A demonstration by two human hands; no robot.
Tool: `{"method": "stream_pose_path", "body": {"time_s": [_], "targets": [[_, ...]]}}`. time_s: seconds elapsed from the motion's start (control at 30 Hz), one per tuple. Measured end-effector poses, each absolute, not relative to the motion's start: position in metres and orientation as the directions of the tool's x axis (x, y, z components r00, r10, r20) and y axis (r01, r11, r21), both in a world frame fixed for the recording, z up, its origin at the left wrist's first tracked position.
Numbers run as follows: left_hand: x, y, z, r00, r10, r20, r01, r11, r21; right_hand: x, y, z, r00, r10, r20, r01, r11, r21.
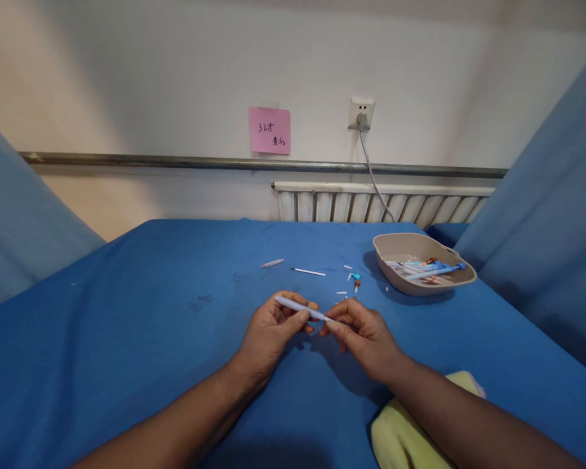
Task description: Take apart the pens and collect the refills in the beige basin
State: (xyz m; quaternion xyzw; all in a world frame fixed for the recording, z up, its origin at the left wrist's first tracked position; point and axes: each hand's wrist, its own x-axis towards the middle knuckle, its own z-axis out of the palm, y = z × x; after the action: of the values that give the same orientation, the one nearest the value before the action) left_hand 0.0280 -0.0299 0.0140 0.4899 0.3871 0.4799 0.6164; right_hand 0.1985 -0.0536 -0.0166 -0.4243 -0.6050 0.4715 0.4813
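Note:
My left hand (272, 332) pinches a pale blue pen barrel (299, 307) between thumb and fingers, just above a blue cloth-covered table (141, 312). My right hand (360, 332) is closed at the barrel's right tip, its fingertips pinched on that end. Small loose pen parts (352, 279) lie on the cloth just beyond my hands: a thin white refill (307, 271), a white cap piece (272, 263) and a teal and orange bit.
A beige oval tray (422, 247) with several pens stands at the back right. A yellow cloth (410, 423) lies under my right forearm. Blue curtains hang at both sides. Behind are a wall rail, a radiator, a pink note (269, 130) and a socket with a cable.

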Motion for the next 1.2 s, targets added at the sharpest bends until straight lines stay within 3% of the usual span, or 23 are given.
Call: {"method": "stream_pose_path", "body": {"time_s": [0.67, 0.83, 1.0, 1.2], "targets": [[0.027, -0.031, 0.013, 0.279, 0.959, 0.046, -0.118, -0.013, 0.993, 0.201, -0.046, -0.014, -0.378, 0.926, 0.018, -0.286, -0.098, -0.953], [0.029, -0.028, 0.010, 0.226, 0.974, 0.021, -0.119, 0.007, 0.993, 0.199, -0.047, -0.014, -0.259, 0.966, 0.009, -0.179, -0.039, -0.983], [0.029, -0.028, 0.009, 0.196, 0.980, 0.017, -0.138, 0.011, 0.990, 0.195, -0.048, -0.018, -0.092, 0.989, 0.113, 0.000, 0.113, -0.994], [0.030, -0.030, 0.009, 0.162, 0.987, 0.004, -0.170, 0.024, 0.985, 0.200, -0.049, -0.024, -0.105, 0.972, 0.211, 0.215, 0.230, -0.949]]}}
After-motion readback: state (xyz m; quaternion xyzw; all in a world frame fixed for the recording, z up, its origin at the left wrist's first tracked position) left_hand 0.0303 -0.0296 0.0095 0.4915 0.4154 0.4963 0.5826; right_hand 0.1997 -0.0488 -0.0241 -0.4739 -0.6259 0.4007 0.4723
